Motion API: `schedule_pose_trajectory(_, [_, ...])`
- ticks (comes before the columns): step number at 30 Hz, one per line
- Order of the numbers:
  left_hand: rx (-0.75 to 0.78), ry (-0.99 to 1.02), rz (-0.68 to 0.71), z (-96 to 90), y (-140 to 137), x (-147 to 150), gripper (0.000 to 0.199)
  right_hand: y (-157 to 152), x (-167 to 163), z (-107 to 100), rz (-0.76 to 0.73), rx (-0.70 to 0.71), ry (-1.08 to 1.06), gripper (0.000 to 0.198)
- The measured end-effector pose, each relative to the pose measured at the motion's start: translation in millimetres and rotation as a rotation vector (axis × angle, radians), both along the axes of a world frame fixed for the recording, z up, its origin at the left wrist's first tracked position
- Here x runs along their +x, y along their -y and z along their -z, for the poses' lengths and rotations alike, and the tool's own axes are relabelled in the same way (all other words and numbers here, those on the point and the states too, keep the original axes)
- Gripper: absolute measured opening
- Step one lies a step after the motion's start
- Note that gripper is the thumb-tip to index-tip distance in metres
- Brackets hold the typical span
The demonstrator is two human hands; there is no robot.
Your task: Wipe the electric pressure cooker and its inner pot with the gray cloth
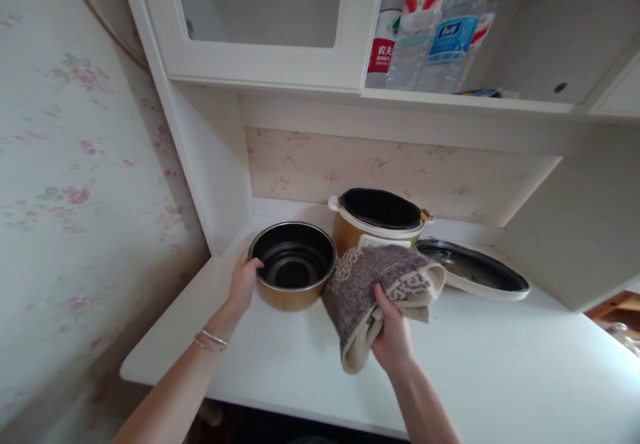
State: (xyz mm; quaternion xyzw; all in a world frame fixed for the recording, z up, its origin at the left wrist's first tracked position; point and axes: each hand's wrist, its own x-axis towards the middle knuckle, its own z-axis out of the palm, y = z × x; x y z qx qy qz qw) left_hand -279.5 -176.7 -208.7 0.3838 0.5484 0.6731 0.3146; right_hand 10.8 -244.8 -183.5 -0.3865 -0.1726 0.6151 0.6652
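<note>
My left hand (244, 283) is closed on the left rim of a round cooking pot (293, 297), black inside and gold-brown outside, which stands on the white counter. Bunched in my right hand (393, 337) is a grey-brown towel (363, 281) with a cream pattern, my thumb on top of it. The towel is held just right of the pot, and its edge comes close to the pot's side. Behind the towel stands a gold electric cooker (345, 231) with its top open, its front partly hidden by the cloth.
A detached lid (480, 271) lies with its dark inner side up, right of the cooker. Overhead, a cabinet shelf (525, 104) holds several plastic bottles (425, 44). A glass-panelled door (265, 64) is at upper left. Side panels bound the white counter (480, 364).
</note>
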Motion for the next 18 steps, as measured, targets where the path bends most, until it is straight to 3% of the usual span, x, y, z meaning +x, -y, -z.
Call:
schedule_pose_trajectory(3, [0.066,0.154,0.132,-1.5,14,17,0.043,-22,12,-27,0.11,0.292,0.473,0.049])
schedule_pose_trajectory(6, [0.1,0.26,0.24,-1.5,20,31,0.043,-50,12,-54,0.044,0.688,1.046,0.037])
schedule_pose_trajectory(9, [0.137,0.372,0.294,2.7,18,38,0.043,-79,-8,-71,-0.165,1.112,1.52,0.042])
schedule_pose_trajectory(11, [0.135,0.416,0.28,7.2,16,39,0.043,-97,-29,-73,-0.442,1.293,1.826,0.047])
schedule_pose_trajectory(13, [0.115,0.425,0.265,11.0,14,38,0.041,-114,-50,-65,-0.783,1.347,2.108,0.046])
schedule_pose_trajectory(15, [0.103,0.41,0.274,12.3,14,36,0.041,-128,-68,-52,-1.035,1.311,2.305,0.04])
schedule_pose_trajectory(18, [0.127,0.343,0.297,9.2,16,32,0.041,-143,-87,-34,-1.124,1.179,2.451,0.024])
